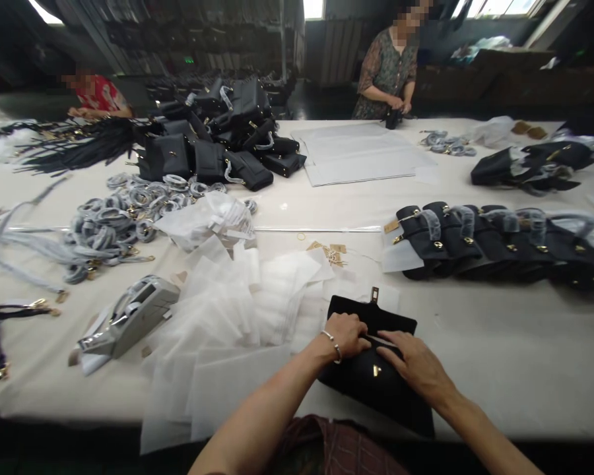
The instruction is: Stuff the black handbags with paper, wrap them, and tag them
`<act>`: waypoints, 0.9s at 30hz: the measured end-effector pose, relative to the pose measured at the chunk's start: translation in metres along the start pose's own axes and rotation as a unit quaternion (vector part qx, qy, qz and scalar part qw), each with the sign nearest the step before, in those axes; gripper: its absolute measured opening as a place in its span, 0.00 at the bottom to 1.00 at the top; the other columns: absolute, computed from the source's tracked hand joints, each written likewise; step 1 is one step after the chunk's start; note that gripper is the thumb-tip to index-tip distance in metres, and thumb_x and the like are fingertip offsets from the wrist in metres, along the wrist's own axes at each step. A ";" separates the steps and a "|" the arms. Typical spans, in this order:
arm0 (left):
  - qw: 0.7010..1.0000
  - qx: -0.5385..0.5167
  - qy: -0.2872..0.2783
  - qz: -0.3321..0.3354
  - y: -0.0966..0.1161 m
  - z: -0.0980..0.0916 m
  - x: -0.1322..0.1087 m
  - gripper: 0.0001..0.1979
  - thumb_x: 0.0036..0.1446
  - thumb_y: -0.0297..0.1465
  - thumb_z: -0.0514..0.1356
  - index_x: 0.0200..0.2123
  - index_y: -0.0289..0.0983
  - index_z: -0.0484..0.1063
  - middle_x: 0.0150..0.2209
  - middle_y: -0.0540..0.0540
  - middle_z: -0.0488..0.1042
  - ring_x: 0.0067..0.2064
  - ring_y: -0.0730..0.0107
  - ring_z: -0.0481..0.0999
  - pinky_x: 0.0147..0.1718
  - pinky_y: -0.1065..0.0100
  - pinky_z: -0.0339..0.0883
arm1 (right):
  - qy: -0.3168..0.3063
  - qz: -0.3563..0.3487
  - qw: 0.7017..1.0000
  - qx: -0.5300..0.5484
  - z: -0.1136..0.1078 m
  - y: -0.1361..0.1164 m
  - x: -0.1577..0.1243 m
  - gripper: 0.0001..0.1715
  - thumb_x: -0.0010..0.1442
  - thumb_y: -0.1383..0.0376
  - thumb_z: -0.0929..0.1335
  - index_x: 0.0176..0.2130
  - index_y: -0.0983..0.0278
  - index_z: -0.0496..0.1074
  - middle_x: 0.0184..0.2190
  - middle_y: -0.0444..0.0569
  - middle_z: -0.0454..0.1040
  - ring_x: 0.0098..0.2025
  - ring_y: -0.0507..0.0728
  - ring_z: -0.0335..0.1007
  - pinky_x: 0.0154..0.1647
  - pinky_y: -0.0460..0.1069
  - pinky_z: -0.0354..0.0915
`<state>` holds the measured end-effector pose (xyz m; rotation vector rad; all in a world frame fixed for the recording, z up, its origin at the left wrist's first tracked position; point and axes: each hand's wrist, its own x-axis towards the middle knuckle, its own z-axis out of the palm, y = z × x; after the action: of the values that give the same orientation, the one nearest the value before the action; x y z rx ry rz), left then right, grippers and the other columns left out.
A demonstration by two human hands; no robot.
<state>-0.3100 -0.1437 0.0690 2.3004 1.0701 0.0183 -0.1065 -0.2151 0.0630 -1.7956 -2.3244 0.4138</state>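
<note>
A black handbag (391, 396) lies in front of me at the table's near edge, its flap (344, 309) folded back away from me. A gold clasp plate shows on the flap and a gold turn-lock on the bag's front. My left hand (347, 335), with a bracelet on the wrist, is at the left of the bag's mouth, its fingers curled over the edge. My right hand (416, 363) lies across the right side of the mouth with fingers stretched out. Something thin and white shows between the hands in the opening.
Left of the bag lie translucent sheets (228, 297) and a grey tape dispenser (133, 313). Wrapped coiled straps (103, 227) and piled black bags (212, 138) lie beyond. Finished-looking bags (499, 244) stand in a row at right, near tags (329, 253). Two people work across the table.
</note>
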 end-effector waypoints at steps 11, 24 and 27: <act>0.992 -0.014 0.104 -0.077 -0.013 0.048 0.014 0.13 0.66 0.33 0.50 0.50 0.39 0.67 0.48 0.44 0.70 0.51 0.57 0.64 0.48 0.55 0.64 | 0.089 -0.096 0.990 -0.052 0.081 -0.005 -0.004 0.35 0.67 0.50 0.56 0.64 0.68 0.57 0.58 0.60 0.68 0.59 0.66 0.65 0.61 0.64 0.55; 0.980 -0.046 0.175 -0.086 -0.062 0.007 0.043 0.14 0.69 0.29 0.47 0.51 0.36 0.67 0.50 0.43 0.69 0.50 0.68 0.69 0.51 0.67 0.64 | 0.119 -0.117 0.982 -0.084 0.073 -0.011 -0.007 0.38 0.67 0.55 0.60 0.69 0.61 0.44 0.60 0.55 0.66 0.60 0.64 0.65 0.59 0.62 0.61; 0.984 -0.011 0.165 -0.065 -0.078 -0.015 0.083 0.14 0.64 0.26 0.53 0.52 0.36 0.67 0.53 0.42 0.68 0.55 0.62 0.66 0.53 0.60 0.62 | 0.121 -0.117 0.982 -0.086 0.070 -0.014 -0.006 0.39 0.66 0.57 0.61 0.70 0.59 0.42 0.59 0.53 0.68 0.58 0.64 0.67 0.57 0.62 0.64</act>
<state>-0.3115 -0.0390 0.0217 2.2524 1.3755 0.3703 -0.1393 -0.2322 0.0016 -1.5138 -2.4151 -0.0386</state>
